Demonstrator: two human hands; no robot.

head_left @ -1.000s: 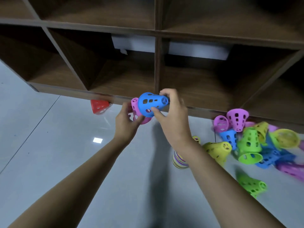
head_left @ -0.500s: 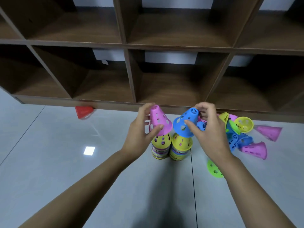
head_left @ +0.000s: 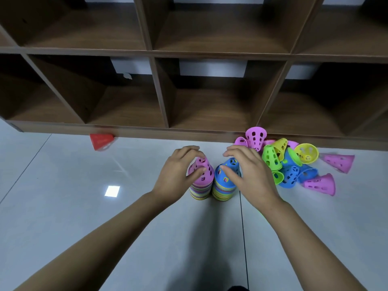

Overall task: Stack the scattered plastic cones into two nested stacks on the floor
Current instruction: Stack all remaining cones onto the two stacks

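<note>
- Head view, on the glossy grey tiled floor (head_left: 63, 206): two nested stacks of multicoloured plastic cones, upright, side by side and touching or nearly so, just near of the dark wooden cubby shelf (head_left: 159, 91).
- Left stack (head_left: 200, 192) topped by a pink perforated plastic cone (head_left: 204, 175); right stack (head_left: 222, 193) topped by a blue perforated plastic cone (head_left: 230, 171).
- Left hand (head_left: 178, 171) curled round the pink perforated plastic cone, thumb against its near side, fingers arched over its tip.
- Right hand (head_left: 249, 175) clasped likewise on the blue perforated plastic cone, thumb on its left flank, fingers over the top.
- Both top cones sitting low on their stacks; cannot tell whether pressed fully home.
- Judged as the seating step for these two cones, with release close.
- Done so far: many coloured rims banded tightly in each stack, so a good share already nested.
- Left to do: a loose heap of pink, green, yellow and blue cones (head_left: 289, 164) to the right, against the shelf base, some upright, some tipped, one yellow mouth-up; exact count hidden by overlap.
- Also left: a pink cone lying on its side (head_left: 340, 162) at the heap's right edge, and another pink cone (head_left: 321, 184) at its near edge.
- Also left: one red plastic cone (head_left: 100, 141) far left on its side against the shelf base, well apart from everything else.
- Overall judgement: past the midpoint, not near finished.
</note>
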